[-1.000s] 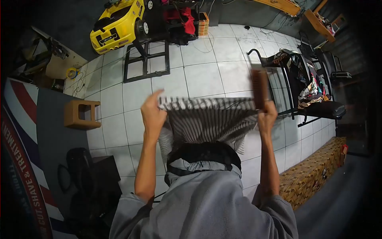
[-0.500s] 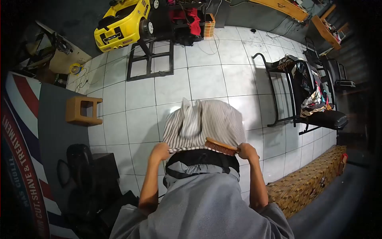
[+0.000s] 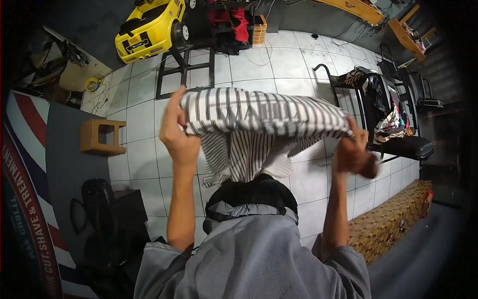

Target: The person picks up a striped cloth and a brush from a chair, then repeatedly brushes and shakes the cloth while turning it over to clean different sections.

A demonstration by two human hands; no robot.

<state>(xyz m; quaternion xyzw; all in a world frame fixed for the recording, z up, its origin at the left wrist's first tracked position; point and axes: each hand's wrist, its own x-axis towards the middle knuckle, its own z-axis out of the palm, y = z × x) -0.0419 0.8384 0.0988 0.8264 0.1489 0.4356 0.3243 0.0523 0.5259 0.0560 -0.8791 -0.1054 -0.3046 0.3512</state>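
A black-and-white striped barber cape [image 3: 249,107] is stretched between my two hands at chest height, its lower part hanging in folds. My left hand [image 3: 178,129] is closed on the cape's left upper corner. At the other corner my right hand [image 3: 351,147] grips the cape, blurred by motion. A brown wooden brush [image 3: 368,167] is also in my right hand; only one end pokes out, and its bristles are hidden.
A black metal chair [image 3: 393,124] with cloths on it stands at right, near a woven-patterned bench [image 3: 393,219]. Ahead are a black metal frame [image 3: 211,74] and a yellow toy car [image 3: 149,32]. A brown stool [image 3: 102,137] stands left.
Both hands have risen and moved forward and apart, lifting the cape from low in front of me and spreading it. The brush, fully visible before, is now mostly hidden.
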